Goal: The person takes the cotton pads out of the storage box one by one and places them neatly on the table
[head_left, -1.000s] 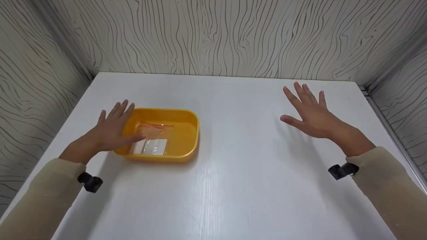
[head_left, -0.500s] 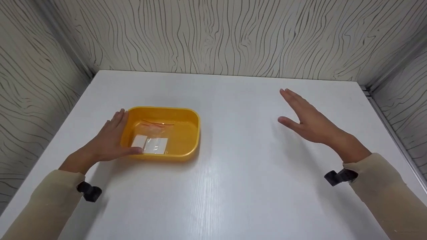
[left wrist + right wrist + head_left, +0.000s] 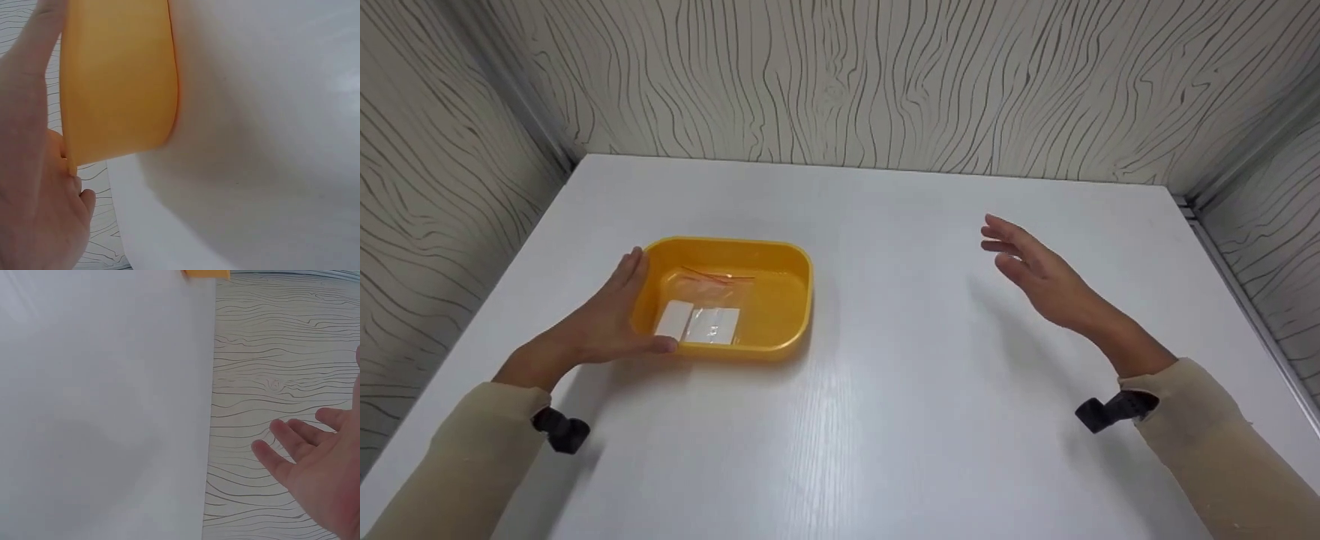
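Left hand (image 3: 604, 326) grips the left end of a yellow tray (image 3: 772, 307) on the table (image 3: 900, 360).
Head view: it looks light and stiff, the rim (image 3: 757, 349) best for holding. Left wrist: its smooth wall (image 3: 118, 84) may slip. Right wrist: right hand (image 3: 326, 478), fingers loosely spread, holds nothing.

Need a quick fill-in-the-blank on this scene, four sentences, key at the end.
1. The grip on the yellow tray is the person's ____ one.
2. The right grip is holding ____.
3. The two white rectangles lie ____ the yellow tray.
4. The table is coloured ____.

Missing words: left; nothing; inside; white.
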Available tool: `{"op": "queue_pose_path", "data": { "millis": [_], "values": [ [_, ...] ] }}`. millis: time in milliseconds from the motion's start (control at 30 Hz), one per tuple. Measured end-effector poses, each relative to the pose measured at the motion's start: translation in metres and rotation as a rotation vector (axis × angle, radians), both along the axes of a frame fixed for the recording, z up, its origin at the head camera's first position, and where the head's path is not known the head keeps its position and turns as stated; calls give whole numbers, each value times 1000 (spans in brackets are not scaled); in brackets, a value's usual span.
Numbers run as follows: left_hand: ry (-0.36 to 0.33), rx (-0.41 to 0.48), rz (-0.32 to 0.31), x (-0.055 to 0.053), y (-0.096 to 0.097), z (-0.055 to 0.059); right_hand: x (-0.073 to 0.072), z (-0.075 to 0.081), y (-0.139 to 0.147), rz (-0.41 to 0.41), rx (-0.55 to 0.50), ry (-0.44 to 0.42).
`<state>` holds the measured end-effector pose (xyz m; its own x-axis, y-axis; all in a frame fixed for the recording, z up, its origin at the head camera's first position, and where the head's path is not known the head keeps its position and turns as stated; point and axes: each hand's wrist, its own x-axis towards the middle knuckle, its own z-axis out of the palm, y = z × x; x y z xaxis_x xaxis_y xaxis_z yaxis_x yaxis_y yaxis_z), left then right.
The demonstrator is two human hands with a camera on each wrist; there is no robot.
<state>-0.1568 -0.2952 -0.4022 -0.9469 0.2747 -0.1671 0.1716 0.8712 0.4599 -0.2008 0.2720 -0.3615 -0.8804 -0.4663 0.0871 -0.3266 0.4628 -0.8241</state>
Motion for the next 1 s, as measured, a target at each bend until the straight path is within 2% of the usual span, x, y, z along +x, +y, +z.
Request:
{"op": "queue_pose_path", "data": {
  "millis": [167,367,567,700,1000],
  "values": [
    [-3,3,2,0,-1,-3,-2,-5,-5,27,-170,-86],
    [-5,-1,-7,0,0,-2,-3,-11,-8,38,-287,-180],
    [-25,-8,12,0,1,-2,-3,-14,-13,66,-379,-267],
    [-10,7,7,0,1,-4,-4,-15,-18,59,-406,-291],
    [-9,23,13,-1,12,-5,-4,-19,-24,60,-381,-298]
  ]
}}
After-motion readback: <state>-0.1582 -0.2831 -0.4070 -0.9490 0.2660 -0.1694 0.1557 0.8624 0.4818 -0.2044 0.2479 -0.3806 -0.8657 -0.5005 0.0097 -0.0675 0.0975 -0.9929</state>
